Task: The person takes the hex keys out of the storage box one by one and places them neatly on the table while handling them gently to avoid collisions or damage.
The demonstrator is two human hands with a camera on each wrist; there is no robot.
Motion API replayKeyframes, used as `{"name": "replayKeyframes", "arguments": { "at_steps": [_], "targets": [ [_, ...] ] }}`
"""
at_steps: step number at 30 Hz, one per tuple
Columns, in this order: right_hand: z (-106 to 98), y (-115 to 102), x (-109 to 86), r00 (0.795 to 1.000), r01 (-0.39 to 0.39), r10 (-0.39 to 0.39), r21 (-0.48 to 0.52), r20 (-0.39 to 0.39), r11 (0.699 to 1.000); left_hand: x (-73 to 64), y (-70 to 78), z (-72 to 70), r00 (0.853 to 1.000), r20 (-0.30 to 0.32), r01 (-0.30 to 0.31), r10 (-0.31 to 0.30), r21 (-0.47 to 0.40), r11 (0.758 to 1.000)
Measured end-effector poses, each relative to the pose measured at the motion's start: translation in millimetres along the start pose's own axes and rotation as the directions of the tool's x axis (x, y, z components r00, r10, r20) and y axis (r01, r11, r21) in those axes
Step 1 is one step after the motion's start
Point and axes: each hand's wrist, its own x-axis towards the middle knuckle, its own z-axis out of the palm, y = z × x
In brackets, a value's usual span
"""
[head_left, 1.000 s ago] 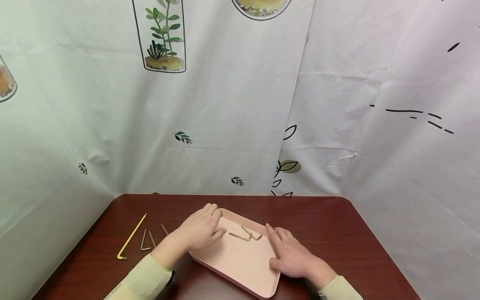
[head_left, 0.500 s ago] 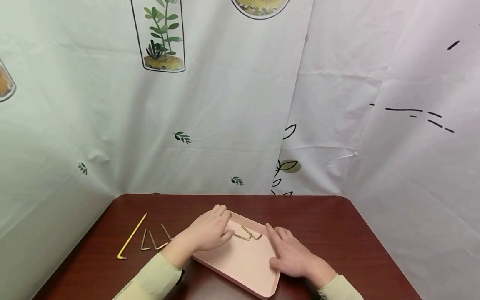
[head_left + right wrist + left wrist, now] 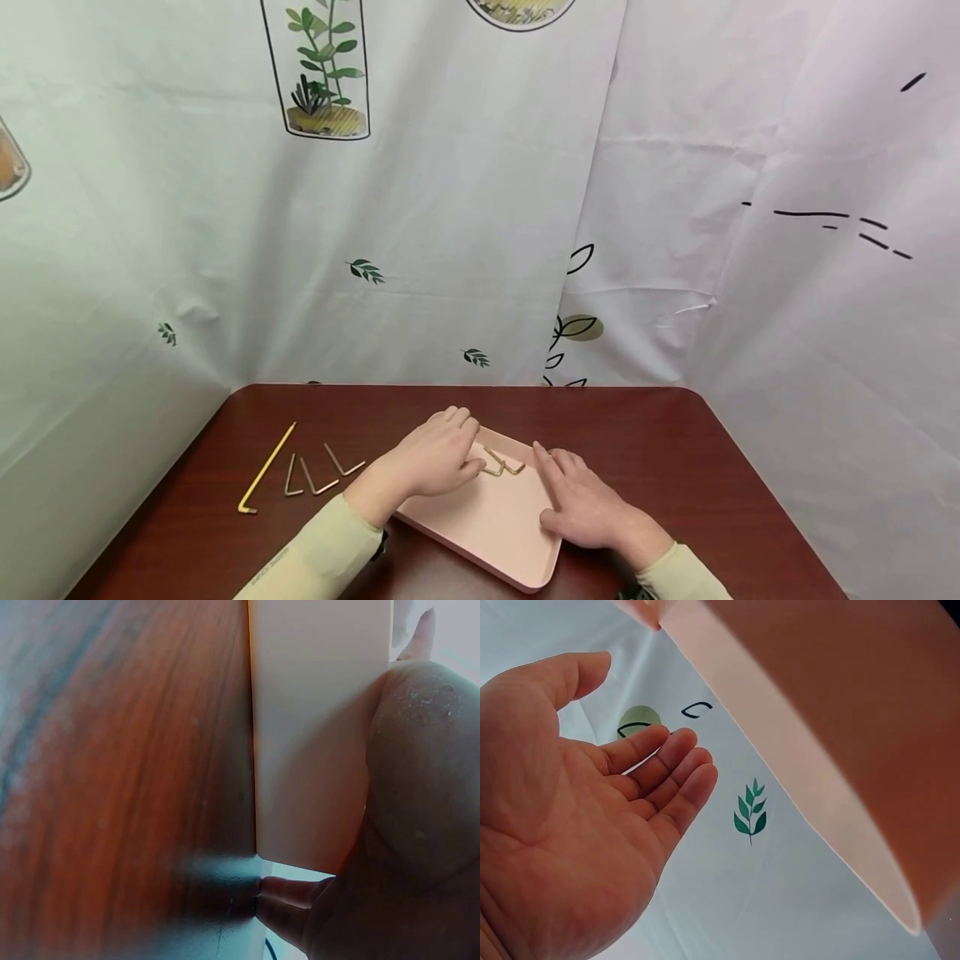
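Observation:
A shallow pink tray [image 3: 495,533] sits at an angle on the table. Two brass-coloured L-shaped hex keys [image 3: 514,469] lie crossed near its far corner, one partly covered by my left hand [image 3: 442,454]. That hand is over the tray's left part, and the left wrist view shows its palm bare, fingers loosely bent, the tray's wall [image 3: 757,742] beside it. Along the right side, my right hand [image 3: 588,508] rests against the tray, thumb over the rim and index finger stretched to the far corner. From the right wrist, the tray's outer wall [image 3: 315,750] is close beside the palm.
Left of the tray, several metal L-shaped hex keys [image 3: 309,477] lie in a loose row on the dark red table [image 3: 637,425]. A longer yellow hex key [image 3: 266,469] is furthest left. White printed cloth [image 3: 450,208] hangs behind and at both sides.
My left hand has moved right across the tray, uncovering more of the hex keys on the table and covering part of one in the tray. The right hand keeps its place.

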Motion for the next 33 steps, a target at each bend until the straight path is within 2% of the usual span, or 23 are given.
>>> {"name": "replayKeyframes", "arguments": {
  "at_steps": [7,11,15,18,25,28,33],
  "targets": [
    [-1.9,-0.5,-3.1,1.000,-0.012,0.012,0.014,-0.002,1.000,10.7,7.4,3.3,0.999,0.034,-0.035,0.034,0.031,0.999],
    [-3.6,-1.1,-4.4,1.000,0.003,-0.003,0.012,-0.012,1.000,12.4,11.7,5.3,0.997,0.063,-0.038,0.037,0.026,0.999],
    [-3.5,-0.7,-4.5,1.000,0.004,-0.004,0.005,-0.012,1.000,12.6,14.9,7.5,0.997,0.071,-0.039,0.034,0.070,0.997],
    [-1.4,0.4,-3.4,1.000,-0.002,0.002,0.004,-0.009,1.000,12.4,17.3,7.7,0.996,0.090,-0.016,0.009,0.081,0.997],
    [-0.2,0.5,-1.5,1.000,-0.004,0.004,0.007,-0.006,1.000,13.6,21.1,8.9,0.984,0.162,0.061,-0.067,0.043,0.997],
    [-0.4,-0.7,-0.9,1.000,-0.003,0.003,0.008,-0.005,1.000,13.0,21.9,9.9,0.983,0.166,0.070,-0.074,0.032,0.997],
    [-0.1,-1.8,-0.2,1.000,0.003,-0.003,0.002,-0.006,1.000,11.7,22.5,12.6,0.987,0.153,0.044,-0.048,0.032,0.999]
  ]
}}
